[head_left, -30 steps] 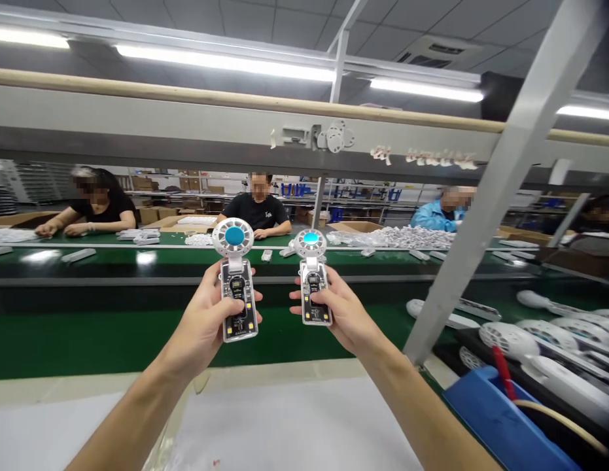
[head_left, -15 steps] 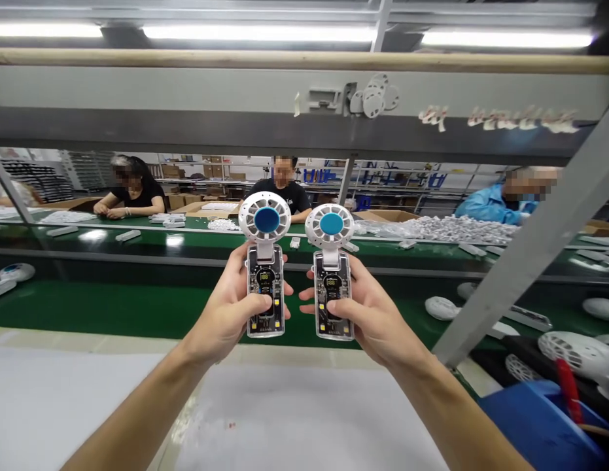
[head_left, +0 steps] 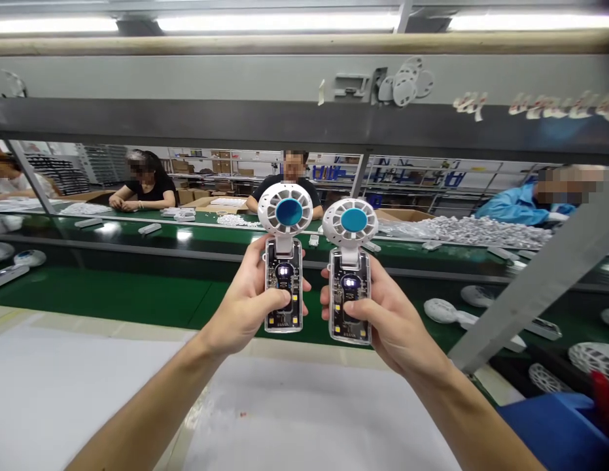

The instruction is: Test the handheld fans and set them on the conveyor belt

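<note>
My left hand [head_left: 252, 297] is closed around a handheld fan [head_left: 283, 288] with a clear handle, its thumb pressing on the front. That fan's white round head has a blue centre, and a small display glows on the circuit board inside the handle. A matching handheld fan [head_left: 350, 297] stands upright in my right hand [head_left: 392, 311], whose thumb lies on its front too. Its display is also lit. The two fans are side by side and apart, held above the near edge of the green conveyor belt [head_left: 152, 288].
White sheeting [head_left: 265, 418] covers the near bench. A slanted metal post [head_left: 534, 281] rises at right, beside a blue bin [head_left: 554, 425] and white fan parts [head_left: 593, 363]. Across the belt, several people sit near heaps of white parts [head_left: 461, 232]. A grey beam [head_left: 186, 121] spans overhead.
The displays on both fans have lit up brightly. Both hands and fans sit slightly further right in view, and the camera view has shifted a little.
</note>
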Available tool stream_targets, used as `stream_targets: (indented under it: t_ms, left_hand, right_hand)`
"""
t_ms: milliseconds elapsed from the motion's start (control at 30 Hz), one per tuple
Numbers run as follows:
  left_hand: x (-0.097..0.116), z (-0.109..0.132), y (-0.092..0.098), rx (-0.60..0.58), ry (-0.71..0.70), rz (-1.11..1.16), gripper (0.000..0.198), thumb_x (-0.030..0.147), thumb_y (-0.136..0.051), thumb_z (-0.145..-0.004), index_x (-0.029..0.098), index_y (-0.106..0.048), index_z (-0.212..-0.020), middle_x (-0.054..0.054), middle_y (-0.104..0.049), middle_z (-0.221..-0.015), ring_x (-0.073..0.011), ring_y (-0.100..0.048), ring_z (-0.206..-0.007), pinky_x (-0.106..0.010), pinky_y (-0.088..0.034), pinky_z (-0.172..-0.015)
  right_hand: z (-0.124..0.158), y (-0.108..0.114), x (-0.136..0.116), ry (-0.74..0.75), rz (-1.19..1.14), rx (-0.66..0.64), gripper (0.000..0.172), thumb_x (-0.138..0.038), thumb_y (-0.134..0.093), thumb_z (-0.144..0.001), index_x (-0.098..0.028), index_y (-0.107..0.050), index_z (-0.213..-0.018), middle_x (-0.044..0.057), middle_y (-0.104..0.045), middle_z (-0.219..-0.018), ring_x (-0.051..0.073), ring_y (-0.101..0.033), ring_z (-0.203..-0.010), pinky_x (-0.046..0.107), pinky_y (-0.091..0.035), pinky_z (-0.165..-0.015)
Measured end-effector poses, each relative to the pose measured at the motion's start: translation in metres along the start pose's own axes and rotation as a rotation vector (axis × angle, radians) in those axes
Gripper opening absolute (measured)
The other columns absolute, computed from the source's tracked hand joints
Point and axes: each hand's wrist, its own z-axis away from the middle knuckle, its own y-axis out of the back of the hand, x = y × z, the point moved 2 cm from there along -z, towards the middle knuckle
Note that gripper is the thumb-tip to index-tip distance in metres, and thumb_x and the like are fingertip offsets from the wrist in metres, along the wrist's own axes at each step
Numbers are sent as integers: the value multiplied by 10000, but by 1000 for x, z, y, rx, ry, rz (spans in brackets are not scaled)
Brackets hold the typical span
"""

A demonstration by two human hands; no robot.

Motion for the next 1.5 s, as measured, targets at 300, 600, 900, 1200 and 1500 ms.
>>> stream_targets:
  t_ms: [300,600,900,1200,1500]
  left_hand:
    - [1,2,1,-16,20,9,813,152,-719,-759,283,-253,-1412,-59,-669,-1052,-206,-695,-795,-322,-572,-674]
    - [0,2,0,11,35,20,759,137,-684,-794,283,-257,-1404,-49,-675,-1044,-185,-706,-757,-303,-581,-650]
    - [-2,2,-3,13,32,58,691,141,-682,-796,258,-301,-1360,-53,-677,-1027,-178,-703,-712,-297,-586,-612]
    - [-4,3,-5,8,52,71,700,179,-698,-792,275,-311,-1367,-50,-684,-1007,-193,-707,-731,-302,-582,-611]
    - [-4,3,-6,15,15,48,692,218,-751,-752,283,-358,-1318,-45,-670,-1053,-199,-705,-743,-332,-586,-635]
  right_hand:
    - [2,3,1,18,30,-6,739,-138,-680,-718,-290,-406,-1388,30,-689,-977,203,-699,-781,323,-576,-661]
    - [2,5,-3,16,26,20,573,-177,-674,-734,-272,-497,-1272,31,-697,-939,197,-694,-745,306,-562,-608]
    - [2,4,-5,-14,-19,23,457,-200,-667,-743,-251,-528,-1175,25,-702,-897,188,-697,-719,300,-565,-601]
    - [4,4,-7,-20,-20,18,475,-214,-686,-750,-268,-523,-1193,21,-699,-916,196,-704,-740,317,-581,-620]
    - [6,2,-6,29,-53,76,438,-259,-720,-754,-261,-566,-1163,48,-717,-921,222,-713,-757,326,-590,-602]
